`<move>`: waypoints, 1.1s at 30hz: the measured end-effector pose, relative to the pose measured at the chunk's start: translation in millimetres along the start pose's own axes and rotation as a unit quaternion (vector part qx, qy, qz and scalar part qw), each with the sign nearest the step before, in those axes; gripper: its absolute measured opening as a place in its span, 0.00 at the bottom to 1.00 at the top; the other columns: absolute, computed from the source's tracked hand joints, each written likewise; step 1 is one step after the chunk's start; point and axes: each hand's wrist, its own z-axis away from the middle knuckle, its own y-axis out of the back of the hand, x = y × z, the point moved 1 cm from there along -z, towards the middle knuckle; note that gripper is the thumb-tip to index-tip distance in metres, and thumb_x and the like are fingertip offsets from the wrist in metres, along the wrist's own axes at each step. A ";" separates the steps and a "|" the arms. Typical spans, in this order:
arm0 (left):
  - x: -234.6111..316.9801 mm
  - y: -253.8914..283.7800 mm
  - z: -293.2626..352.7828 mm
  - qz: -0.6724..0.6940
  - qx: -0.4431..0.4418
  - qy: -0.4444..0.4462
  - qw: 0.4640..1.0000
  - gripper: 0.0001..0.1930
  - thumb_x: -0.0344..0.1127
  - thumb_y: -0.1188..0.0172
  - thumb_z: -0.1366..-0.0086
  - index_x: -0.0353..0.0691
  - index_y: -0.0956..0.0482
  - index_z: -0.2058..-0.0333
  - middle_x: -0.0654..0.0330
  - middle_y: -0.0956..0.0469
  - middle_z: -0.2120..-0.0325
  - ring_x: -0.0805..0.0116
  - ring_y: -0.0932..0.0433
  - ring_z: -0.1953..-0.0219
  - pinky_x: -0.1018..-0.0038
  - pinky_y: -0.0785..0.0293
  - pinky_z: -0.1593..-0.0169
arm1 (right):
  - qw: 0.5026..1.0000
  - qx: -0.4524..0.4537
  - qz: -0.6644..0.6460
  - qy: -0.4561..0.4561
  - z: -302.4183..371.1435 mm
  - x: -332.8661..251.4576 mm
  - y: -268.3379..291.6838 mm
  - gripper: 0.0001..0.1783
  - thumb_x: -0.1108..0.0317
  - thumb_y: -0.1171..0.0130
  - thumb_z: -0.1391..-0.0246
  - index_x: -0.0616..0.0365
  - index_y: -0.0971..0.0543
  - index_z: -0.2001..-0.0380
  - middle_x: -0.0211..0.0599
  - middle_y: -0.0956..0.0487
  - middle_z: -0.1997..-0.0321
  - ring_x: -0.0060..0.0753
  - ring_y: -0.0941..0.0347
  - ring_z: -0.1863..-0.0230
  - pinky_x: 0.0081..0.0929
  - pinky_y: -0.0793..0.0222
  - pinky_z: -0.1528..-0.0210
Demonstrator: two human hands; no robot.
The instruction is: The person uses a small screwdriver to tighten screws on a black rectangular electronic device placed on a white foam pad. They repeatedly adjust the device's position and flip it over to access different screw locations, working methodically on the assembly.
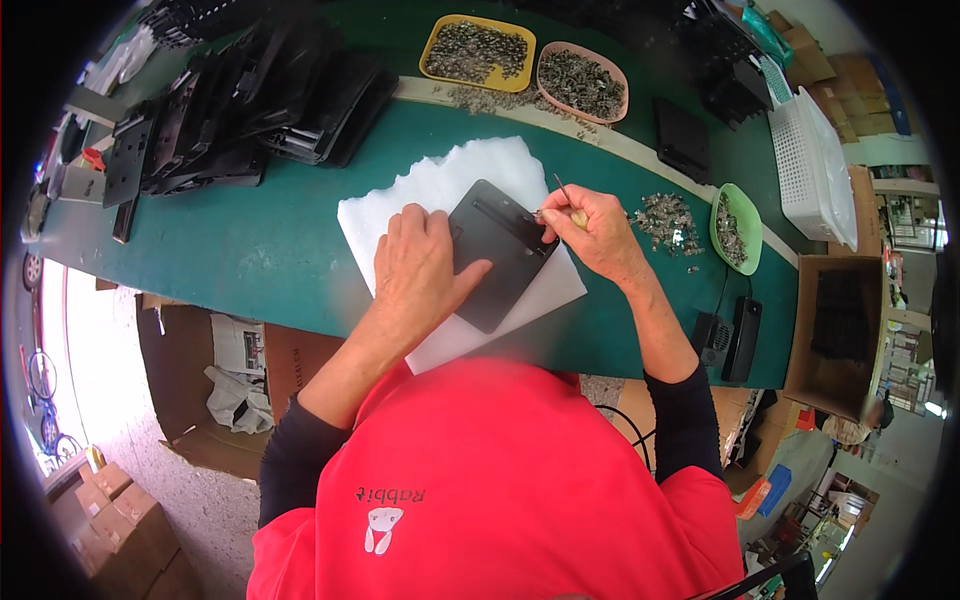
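Note:
A flat black plastic panel with rounded corners and a long slot lies tilted on a white foam sheet. My left hand rests on the panel's left edge, fingers stretched out and thumb reaching over its surface. At the panel's upper right edge, my right hand is closed in a pinch. A thin tool with a yellowish handle and a slim metal shaft is held in it, the shaft pointing up and away. A small metal piece seems to sit at the fingertips, too small to make out.
Loose small metal parts lie right of my hand, beside a green bowl of them. Yellow and pink trays of parts stand at the back. Black panels are stacked at left. A black device sits near the right edge.

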 end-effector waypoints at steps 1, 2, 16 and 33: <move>-2.0 -6.2 1.1 -0.006 0.006 -0.005 1.000 0.28 0.43 0.28 0.49 0.28 0.25 0.56 0.47 0.28 0.63 0.50 0.27 0.58 0.62 0.28 0.54 | 1.000 -0.005 0.022 0.000 -0.4 -1.4 1.3 0.06 0.73 0.43 0.41 0.66 0.23 0.68 0.33 0.21 0.71 0.20 0.23 0.73 0.19 0.30 0.70; -3.3 -9.6 1.4 -0.011 0.012 -0.011 1.000 0.28 0.43 0.28 0.49 0.28 0.26 0.56 0.47 0.28 0.64 0.50 0.26 0.59 0.62 0.28 0.55 | 0.999 -0.010 0.044 0.000 -0.9 -2.0 1.5 0.05 0.73 0.42 0.41 0.66 0.23 0.68 0.31 0.22 0.71 0.20 0.23 0.72 0.20 0.29 0.68; -29.8 7.4 -110.9 0.231 -0.298 -0.015 0.926 0.19 0.35 0.33 0.45 0.37 0.19 0.54 0.55 0.18 0.70 0.68 0.21 0.69 0.70 0.25 0.62 | 0.958 -0.020 0.238 0.162 -9.3 -2.3 8.3 0.03 0.78 0.42 0.45 0.66 0.25 0.68 0.40 0.24 0.65 0.39 0.24 0.69 0.31 0.28 0.66; -29.5 6.9 -126.0 0.200 -0.349 -0.034 0.915 0.21 0.32 0.34 0.46 0.40 0.18 0.50 0.54 0.16 0.65 0.67 0.20 0.65 0.72 0.24 0.59 | 0.901 -0.082 0.372 0.206 -11.7 -16.3 -2.6 0.04 0.79 0.42 0.52 0.64 0.27 0.72 0.40 0.28 0.65 0.48 0.25 0.71 0.36 0.26 0.72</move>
